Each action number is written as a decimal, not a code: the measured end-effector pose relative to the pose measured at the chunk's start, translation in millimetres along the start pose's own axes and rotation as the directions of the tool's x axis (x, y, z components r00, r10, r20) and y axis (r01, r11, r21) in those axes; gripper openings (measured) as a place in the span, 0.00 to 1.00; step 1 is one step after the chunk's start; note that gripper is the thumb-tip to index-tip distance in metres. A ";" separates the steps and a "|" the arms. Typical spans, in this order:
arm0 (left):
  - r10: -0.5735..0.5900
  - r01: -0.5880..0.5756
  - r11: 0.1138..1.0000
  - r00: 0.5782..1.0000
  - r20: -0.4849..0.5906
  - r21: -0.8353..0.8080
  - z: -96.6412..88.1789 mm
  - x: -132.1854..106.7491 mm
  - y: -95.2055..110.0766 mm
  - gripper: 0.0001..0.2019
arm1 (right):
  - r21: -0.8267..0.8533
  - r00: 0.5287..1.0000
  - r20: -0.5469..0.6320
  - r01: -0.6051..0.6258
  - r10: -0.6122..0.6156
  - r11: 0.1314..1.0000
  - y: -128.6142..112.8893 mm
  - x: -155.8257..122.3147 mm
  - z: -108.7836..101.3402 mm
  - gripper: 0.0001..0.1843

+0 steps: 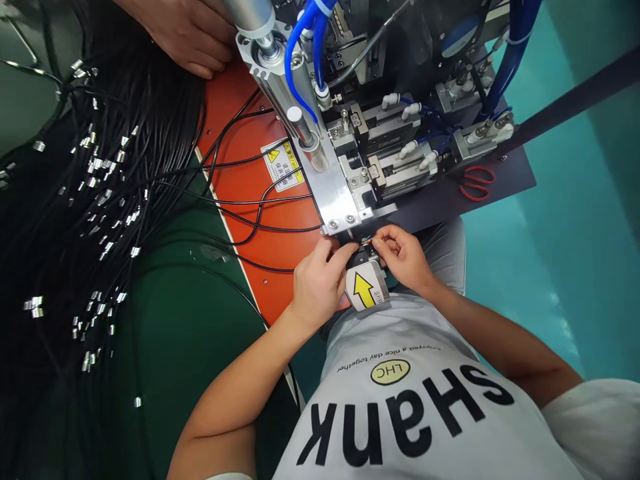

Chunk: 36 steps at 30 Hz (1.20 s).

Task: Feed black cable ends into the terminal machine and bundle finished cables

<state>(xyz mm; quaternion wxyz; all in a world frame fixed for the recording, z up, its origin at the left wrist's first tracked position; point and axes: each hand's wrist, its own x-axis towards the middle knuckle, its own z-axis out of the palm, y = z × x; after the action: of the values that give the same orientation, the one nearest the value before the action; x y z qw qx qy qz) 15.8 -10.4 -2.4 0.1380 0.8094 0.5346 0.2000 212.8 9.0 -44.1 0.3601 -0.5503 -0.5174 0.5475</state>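
Observation:
My left hand [320, 283] is closed at the front edge of a metal machine [337, 200], thumb and forefinger together. A black cable [265, 266] runs across the orange board to it, so the cable's end appears to lie under these fingers. Opposite, my right hand [404, 259] pinches thin coloured wires [368, 241], one of them red, between thumb and forefinger. The wires lie over a small dark fixture at the machine's front, partly covered by my fingers. Just below sits a white label plate with a yellow arrow [367, 287].
A large bundle of black cables [165, 127] with shiny metal ends spreads over the green table [185, 327] at left. Another person's hand [193, 33] rests at the top by the orange board [280, 240]. Red-handled scissors [477, 183] lie right of the machine, below blue air hoses [510, 67].

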 end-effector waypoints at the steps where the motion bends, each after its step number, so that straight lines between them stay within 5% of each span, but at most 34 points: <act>1: -0.001 0.001 1.000 1.000 0.000 0.002 0.0 -0.1 -0.1 0.15 | 0.066 0.999 0.014 -0.047 0.046 0.997 1.5 -0.7 -0.2 0.10; 13: -0.004 0.004 0.999 1.000 0.004 -0.033 0.3 0.8 0.3 0.14 | 0.371 0.963 0.201 -0.247 0.182 0.895 -8.5 10.4 -1.3 0.13; 18: -0.021 0.021 0.997 1.000 0.001 -0.073 -2.0 2.6 2.3 0.12 | 0.107 0.999 0.037 0.019 -0.023 0.994 -11.6 -1.3 -3.8 0.11; 22: -0.008 0.009 0.999 1.000 -0.018 0.051 -4.7 3.6 6.4 0.08 | -0.093 0.984 -0.012 0.174 -0.176 0.980 -15.0 -8.1 -4.9 0.09; 26: 0.054 -0.036 0.974 0.995 -0.078 0.225 -5.2 1.6 9.8 0.10 | 0.108 0.999 0.038 -0.019 0.015 0.994 -13.4 0.8 -7.8 0.11; 33: -0.038 0.036 0.997 0.999 -0.015 -0.068 -12.3 -11.0 8.4 0.13 | 0.325 0.963 0.177 -0.250 0.201 0.912 -8.5 17.5 -3.0 0.17; 36: -0.072 0.071 0.997 0.997 -0.034 -0.031 -16.6 -29.1 7.3 0.16 | 0.391 0.961 0.179 -0.267 0.212 0.881 -4.9 17.1 0.5 0.17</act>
<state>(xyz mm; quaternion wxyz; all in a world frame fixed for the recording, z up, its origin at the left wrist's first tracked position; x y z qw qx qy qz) 3.7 -39.9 10.3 0.1475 0.7840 0.5626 0.2169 209.1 26.4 -43.3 0.3624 -0.4848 -0.3410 0.7193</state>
